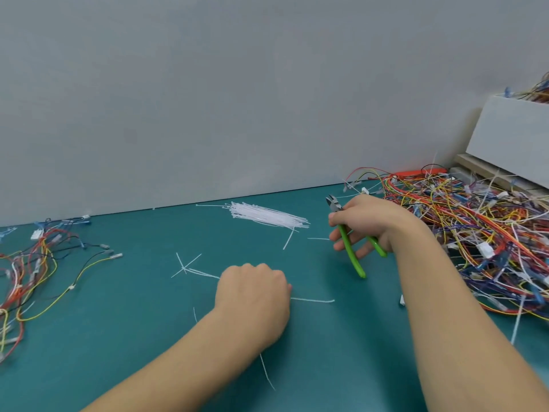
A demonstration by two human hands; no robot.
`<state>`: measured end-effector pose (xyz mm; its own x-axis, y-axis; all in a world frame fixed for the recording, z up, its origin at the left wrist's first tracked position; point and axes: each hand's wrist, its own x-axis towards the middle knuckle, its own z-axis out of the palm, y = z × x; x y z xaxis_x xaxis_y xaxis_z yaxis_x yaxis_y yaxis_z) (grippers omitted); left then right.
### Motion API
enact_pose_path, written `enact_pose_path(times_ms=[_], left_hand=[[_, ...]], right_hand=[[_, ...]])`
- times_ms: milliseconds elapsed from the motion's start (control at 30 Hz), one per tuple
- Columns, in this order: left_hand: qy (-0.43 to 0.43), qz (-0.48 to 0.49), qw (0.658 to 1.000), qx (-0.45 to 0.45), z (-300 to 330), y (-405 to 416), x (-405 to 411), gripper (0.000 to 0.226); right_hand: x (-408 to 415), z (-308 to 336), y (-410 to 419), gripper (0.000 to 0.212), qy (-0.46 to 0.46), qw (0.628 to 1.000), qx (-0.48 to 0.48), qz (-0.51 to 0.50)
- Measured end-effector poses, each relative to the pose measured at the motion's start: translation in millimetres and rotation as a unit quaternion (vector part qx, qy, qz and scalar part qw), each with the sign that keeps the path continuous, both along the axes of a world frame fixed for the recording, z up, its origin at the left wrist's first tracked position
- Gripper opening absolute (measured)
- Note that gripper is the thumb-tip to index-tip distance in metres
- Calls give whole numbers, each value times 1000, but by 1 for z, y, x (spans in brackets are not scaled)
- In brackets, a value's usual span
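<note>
Right of the tie bundle (267, 217), the right hand (368, 224) grasps green cutters (352, 254). Nearer than the bundle, the left hand (252, 295) is clenched, its hold hidden. Far right of the bundle, 1 white box (511, 138) holds wires (537, 87).

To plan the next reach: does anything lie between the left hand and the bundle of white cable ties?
Nothing visible blocks it. Between the left hand and the bundle of cable ties lies only bare green mat.

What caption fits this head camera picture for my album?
Right hand holds green cutters; left hand rests curled on the table near white zip ties.
</note>
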<state>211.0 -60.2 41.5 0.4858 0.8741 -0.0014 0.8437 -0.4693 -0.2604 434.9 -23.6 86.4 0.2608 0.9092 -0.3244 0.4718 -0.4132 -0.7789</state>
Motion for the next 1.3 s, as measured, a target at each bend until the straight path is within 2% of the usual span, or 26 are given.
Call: enact_pose_path(times_ms=[67,133,200,367,467,600,767,933,1033,1167,1233,1300], left_hand=[[-43,-4,999,-32,-4,23,11,41],[-77,-64,988,-120,-11,42,23,62],[-86,-105,978,-156,-19,53,26,69],[-141,-115,975,-130,-30,47,-12,64],[-155,-107,974,-123,-36,32,-56,70],[-170,-48,979,-97,-44,20,-113,79],[-281,-62,953,-96,-48,1,-147,63],[-365,-120,923,-34,-40,-9,-154,40],[-300,-110,947,37,-34,-12,-153,34],[-189,59,974,106,-20,5,-141,50],[-182,71,972,129,-12,22,-124,42],[-203,47,972,107,-7,45,-99,27]], right_hand=[[-6,0,2,19,12,1000,8,10],[-12,0,2,21,27,999,7,21],[-15,-3,2,22,38,999,-2,28],[-10,-7,2,22,34,999,-2,22],[-6,-7,2,21,23,998,0,62],[-4,-4,0,22,18,991,-15,130],[-10,-2,0,32,-30,981,-72,180],[-16,-4,5,26,-106,971,-103,186],[-13,-8,9,24,-153,970,-91,167],[-6,-13,12,22,-175,972,-78,138],[-5,-14,12,23,-181,971,-80,133],[-5,-14,12,23,-180,971,-79,136]])
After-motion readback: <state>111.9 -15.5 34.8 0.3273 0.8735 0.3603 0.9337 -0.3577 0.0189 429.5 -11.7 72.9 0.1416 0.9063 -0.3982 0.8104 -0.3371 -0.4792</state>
